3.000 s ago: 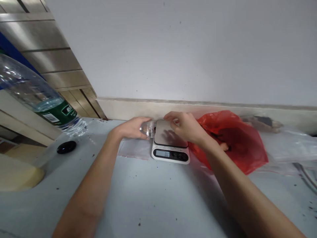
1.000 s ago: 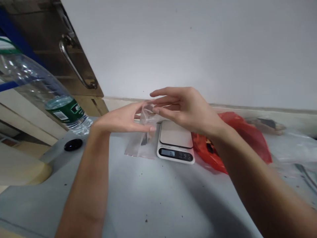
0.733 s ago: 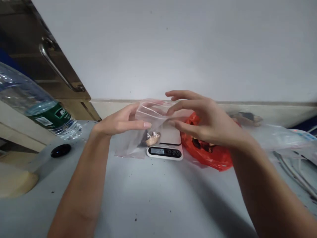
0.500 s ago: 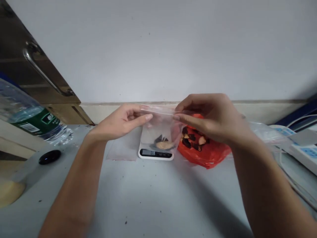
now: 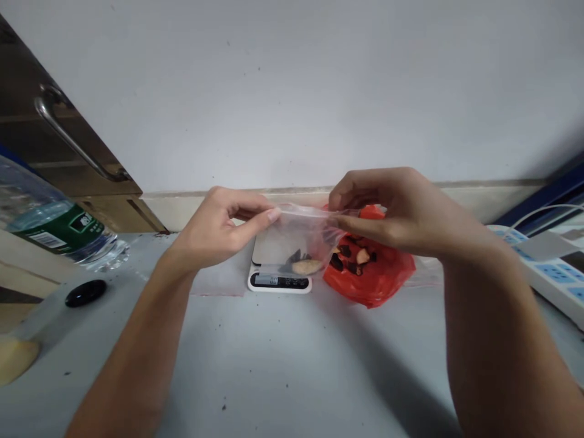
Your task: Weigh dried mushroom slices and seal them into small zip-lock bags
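A clear zip bag (image 5: 303,234) hangs between my hands, with a pale oval piece and some dark pieces at its bottom. My left hand (image 5: 228,225) pinches the bag's top left corner between thumb and fingers. At the top right, my right hand (image 5: 387,210) is closed on the other end of its top edge. Behind and under the bag stands a white digital scale (image 5: 280,288), its display reading 0.0. Right of the scale, an opened red plastic bag (image 5: 369,289) holds several dark and pale dried pieces, partly hidden by my right hand.
A flat clear bag (image 5: 219,283) lies left of the scale. Further left are a water bottle (image 5: 64,228), a black oval object (image 5: 86,293) and a pale yellow object (image 5: 17,360). A power strip (image 5: 547,267) with cables lies at the right. The wall (image 5: 292,109) rises behind the table.
My right hand has shifted slightly along the bag's top edge, and the bag's mouth looks more pulled to the right. The whole view has moved a little.
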`<state>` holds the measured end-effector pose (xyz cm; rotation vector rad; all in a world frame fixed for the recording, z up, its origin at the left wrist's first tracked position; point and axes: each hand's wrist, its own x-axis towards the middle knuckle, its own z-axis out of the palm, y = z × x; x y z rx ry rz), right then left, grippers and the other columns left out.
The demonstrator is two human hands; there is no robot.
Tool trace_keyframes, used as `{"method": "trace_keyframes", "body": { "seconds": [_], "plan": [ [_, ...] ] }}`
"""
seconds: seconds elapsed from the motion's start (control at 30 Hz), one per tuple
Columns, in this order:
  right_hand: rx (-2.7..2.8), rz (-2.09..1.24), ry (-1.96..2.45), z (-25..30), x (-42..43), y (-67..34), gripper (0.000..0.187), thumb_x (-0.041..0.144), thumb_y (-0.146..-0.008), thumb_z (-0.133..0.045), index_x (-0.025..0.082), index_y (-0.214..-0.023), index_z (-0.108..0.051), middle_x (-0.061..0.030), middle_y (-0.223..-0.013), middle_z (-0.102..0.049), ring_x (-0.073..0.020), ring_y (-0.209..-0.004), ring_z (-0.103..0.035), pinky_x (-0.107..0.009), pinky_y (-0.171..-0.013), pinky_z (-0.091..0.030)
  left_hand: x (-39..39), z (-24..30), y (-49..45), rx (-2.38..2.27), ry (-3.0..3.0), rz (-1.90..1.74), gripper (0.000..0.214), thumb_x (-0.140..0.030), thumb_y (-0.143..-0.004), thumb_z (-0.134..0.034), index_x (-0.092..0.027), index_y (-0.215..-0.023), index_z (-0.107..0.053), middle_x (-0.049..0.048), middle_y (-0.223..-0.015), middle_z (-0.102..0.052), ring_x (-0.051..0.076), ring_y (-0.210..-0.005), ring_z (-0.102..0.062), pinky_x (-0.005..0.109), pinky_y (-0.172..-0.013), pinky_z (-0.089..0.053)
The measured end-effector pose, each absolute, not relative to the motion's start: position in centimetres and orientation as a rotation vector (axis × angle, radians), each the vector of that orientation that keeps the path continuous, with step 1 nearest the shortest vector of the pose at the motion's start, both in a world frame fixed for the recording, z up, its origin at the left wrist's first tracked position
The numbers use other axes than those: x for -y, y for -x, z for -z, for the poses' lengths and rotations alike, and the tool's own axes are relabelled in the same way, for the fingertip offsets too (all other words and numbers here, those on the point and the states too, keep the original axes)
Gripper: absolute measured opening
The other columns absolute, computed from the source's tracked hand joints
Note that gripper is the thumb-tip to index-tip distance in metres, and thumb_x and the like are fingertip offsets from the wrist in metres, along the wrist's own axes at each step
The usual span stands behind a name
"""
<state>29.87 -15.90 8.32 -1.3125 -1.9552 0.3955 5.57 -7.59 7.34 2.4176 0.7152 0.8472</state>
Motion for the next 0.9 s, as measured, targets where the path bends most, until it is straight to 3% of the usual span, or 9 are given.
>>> {"method": "trace_keyframes", "body": {
  "seconds": [0.1, 0.23, 0.4, 0.6, 0.73, 0.9],
  "plan": [
    [1.945, -0.393, 1.336, -8.3, 15.8, -29.0, 0.014, 0.038, -0.086, -0.072, 0.025, -0.09, -0.072, 0.0, -0.075, -0.074, -0.0175, -0.066, -0.068, -0.03, -0.063, -0.053, 7.9, -7.1, -6.0, -0.711, -2.457, -0.88, 0.026, -0.034, -0.092, -0.061, -0.021, -0.074, -0.075, 0.0013, -0.072, -0.075, 0.016, -0.067, -0.064, 0.024, -0.054, -0.043],
    [1.941, -0.458, 1.323, -8.2, 15.4, -27.3, 0.018, 0.031, -0.091, -0.067, 0.02, -0.077, -0.071, 0.0001, -0.068, -0.071, -0.0147, -0.064, -0.066, -0.027, -0.062, -0.049, 8.5, -6.9, -6.7, -0.672, -2.513, -0.847, 0.032, -0.031, -0.096, -0.056, -0.02, -0.072, -0.074, -0.0004, -0.067, -0.071, 0.015, -0.061, -0.06, 0.024, -0.05, -0.039],
    [1.948, -0.545, 1.297, -7.8, 15.0, -26.6, 0.014, 0.026, -0.089, -0.068, 0.018, -0.077, -0.068, 0.0027, -0.061, -0.066, -0.011, -0.053, -0.057, -0.023, -0.052, -0.041, 8.8, -7.0, -6.6, -0.623, -2.589, -0.882, 0.029, -0.027, -0.095, -0.056, -0.02, -0.074, -0.074, -0.0011, -0.065, -0.072, 0.014, -0.059, -0.062, 0.024, -0.053, -0.043],
    [1.833, -0.696, 1.29, -8.0, 15.3, -26.6, 0.029, 0.043, -0.087, -0.073, 0.02, -0.073, -0.063, 0.0064, -0.053, -0.055, -0.008, -0.041, -0.046, -0.023, -0.046, -0.04, 8.8, -6.9, -6.5, -0.61, -2.588, -1.043, 0.024, -0.026, -0.093, -0.061, -0.022, -0.079, -0.08, 0.0003, -0.074, -0.08, 0.016, -0.067, -0.073, 0.023, -0.058, -0.052],
    [1.858, -0.68, 1.271, -8.0, 15.3, -26.9, 0.034, 0.05, -0.085, -0.074, 0.018, -0.074, -0.067, 0.0018, -0.061, -0.063, -0.0103, -0.05, -0.053, -0.025, -0.052, -0.043, 8.7, -6.5, -6.7, -0.573, -2.478, -1.083, 0.016, -0.023, -0.09, -0.068, -0.02, -0.084, -0.082, 0.0005, -0.079, -0.082, 0.015, -0.068, -0.075, 0.022, -0.064, -0.059],
    [1.914, -0.647, 1.308, -7.7, 15.2, -27.5, 0.027, 0.04, -0.086, -0.069, 0.019, -0.07, -0.066, -0.0005, -0.061, -0.065, -0.0139, -0.058, -0.058, -0.027, -0.057, -0.044, 9.0, -6.5, -6.9, -0.592, -2.366, -1.117, 0.013, -0.022, -0.089, -0.07, -0.018, -0.083, -0.08, 0.0022, -0.084, -0.083, 0.016, -0.076, -0.077, 0.023, -0.071, -0.063]
  ]
}}
